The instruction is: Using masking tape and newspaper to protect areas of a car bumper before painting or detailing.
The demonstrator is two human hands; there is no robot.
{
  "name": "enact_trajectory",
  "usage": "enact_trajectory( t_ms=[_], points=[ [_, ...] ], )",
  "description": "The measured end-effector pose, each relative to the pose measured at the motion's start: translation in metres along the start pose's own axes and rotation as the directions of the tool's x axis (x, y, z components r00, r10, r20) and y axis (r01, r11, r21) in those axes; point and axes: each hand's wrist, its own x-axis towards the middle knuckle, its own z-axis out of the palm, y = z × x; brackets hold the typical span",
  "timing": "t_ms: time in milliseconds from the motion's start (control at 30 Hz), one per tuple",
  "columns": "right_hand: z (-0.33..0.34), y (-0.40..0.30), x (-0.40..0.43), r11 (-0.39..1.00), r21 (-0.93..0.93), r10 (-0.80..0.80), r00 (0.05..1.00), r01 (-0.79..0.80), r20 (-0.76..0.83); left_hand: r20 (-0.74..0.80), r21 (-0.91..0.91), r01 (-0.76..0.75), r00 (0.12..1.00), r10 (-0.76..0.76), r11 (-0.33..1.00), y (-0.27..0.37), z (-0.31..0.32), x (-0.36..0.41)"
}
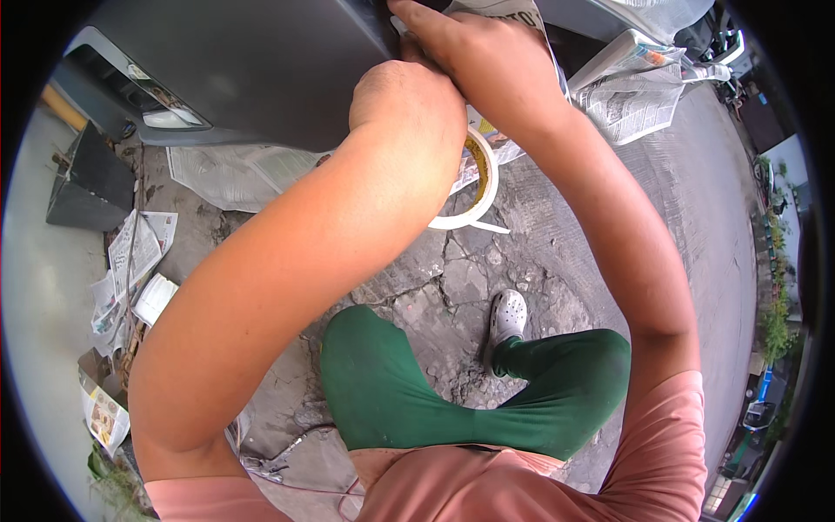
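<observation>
My right hand (489, 62) lies at the edge of a dark grey vehicle bumper (280, 59). A sheet of newspaper (496, 8) shows just behind its knuckles. My left hand (411, 88) is bent sharply at the wrist below it, touching it. The left fingers are hidden, and most of the right fingertips are out of sight too. A roll of masking tape (489, 173) with a yellow-brown core appears beside my left forearm, which covers part of it. Its loose end sticks out at the bottom. Whether a hand holds the roll cannot be seen.
Newspaper sheets (241, 173) hang under the bumper, and more newspaper (626, 91) wraps a part at right. A dark planter (91, 179) and scattered newspaper (137, 254) line the left wall. A hose fitting (280, 457) lies on the cracked concrete (456, 274).
</observation>
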Motion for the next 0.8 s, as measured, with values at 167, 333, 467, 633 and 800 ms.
enact_trajectory(
  t_ms=[167,333,467,633,800],
  points=[
    [-0.008,-0.030,-0.061,0.876,0.453,0.310,0.913,-0.165,-0.266,0.167,0.023,0.110,0.980,-0.112,0.994,-0.002,-0.001,-0.004],
    [0.017,-0.056,-0.120,0.426,0.852,0.667,0.742,-0.304,-0.068,-0.111,0.019,0.059,0.992,-0.057,0.998,-0.008,-0.001,-0.006],
    [0.039,-0.051,-0.144,0.076,0.952,0.733,0.664,-0.296,0.148,-0.104,0.129,0.061,0.993,-0.047,0.990,-0.009,-0.026,-0.005],
    [0.040,-0.030,-0.130,-0.047,0.991,0.737,0.665,-0.126,0.120,0.077,0.257,0.049,0.994,-0.071,0.965,-0.006,-0.048,0.008],
    [0.030,-0.021,-0.110,0.182,0.975,0.760,0.648,-0.127,-0.057,0.160,0.199,0.179,0.964,-0.212,0.964,0.006,-0.055,0.018]
  ],
)
